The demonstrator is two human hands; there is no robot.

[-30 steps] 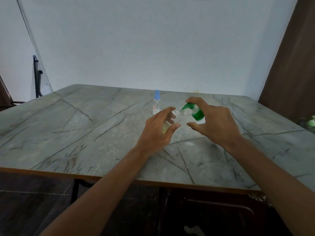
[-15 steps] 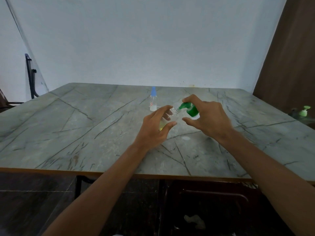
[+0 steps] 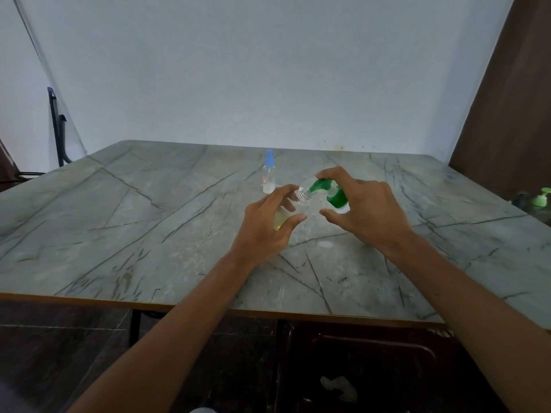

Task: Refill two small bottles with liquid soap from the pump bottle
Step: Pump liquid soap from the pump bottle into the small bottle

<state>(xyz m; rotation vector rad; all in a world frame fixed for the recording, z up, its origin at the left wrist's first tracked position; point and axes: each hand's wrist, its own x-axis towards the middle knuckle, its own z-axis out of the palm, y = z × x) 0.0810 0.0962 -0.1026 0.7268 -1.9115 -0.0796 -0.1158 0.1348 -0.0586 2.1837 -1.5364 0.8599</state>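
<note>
My left hand (image 3: 265, 226) holds a small clear bottle (image 3: 301, 204) tilted to the right, its threaded open neck up; yellowish liquid sits at its bottom behind my fingers. My right hand (image 3: 368, 213) grips the pump bottle (image 3: 337, 199) by its green pump head, with the index finger lying on top. The green nozzle tip meets the small bottle's mouth. A second small bottle (image 3: 268, 178) with a blue cap stands upright farther back on the table, apart from both hands.
The grey marble-patterned table (image 3: 134, 222) has an orange front edge. A small white spot (image 3: 325, 244) lies on it below my right hand. Another green pump bottle (image 3: 541, 199) stands off the table at the far right. A black stand (image 3: 56, 129) leans at the left wall.
Both hands keep their hold. My index finger stays on the pump head, and the nozzle remains at the small bottle's mouth. The camera has shifted slightly.
</note>
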